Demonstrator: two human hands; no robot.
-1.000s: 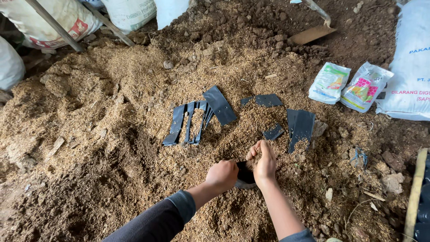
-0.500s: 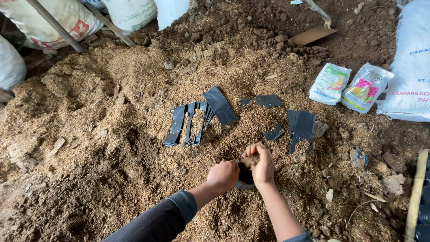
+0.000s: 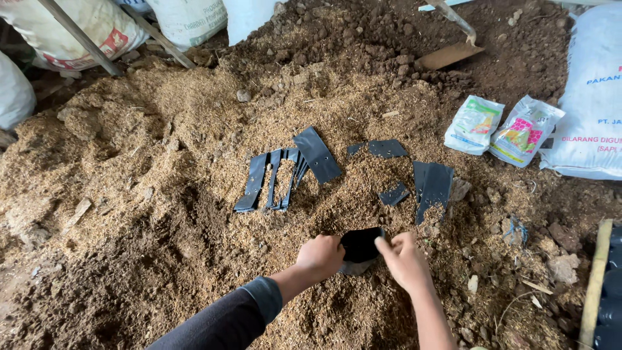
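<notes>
Pinching the black bag (image 3: 361, 245) open, left hand (image 3: 321, 257) grips its rim (right hand (image 3: 405, 259) touches, grip unclear)

The ground is a big heap of light brown husk mix (image 3: 162, 162) that fills the left and middle of the frame. Darker soil (image 3: 363, 39) lies at the upper middle and upper right. White sacks (image 3: 188, 19) stand along the top edge, and one more sack (image 3: 593, 97) is at the right edge. A bamboo pole (image 3: 595, 285) lies at the lower right. Small stones are scattered on the right side. The light is soft daylight.
</notes>
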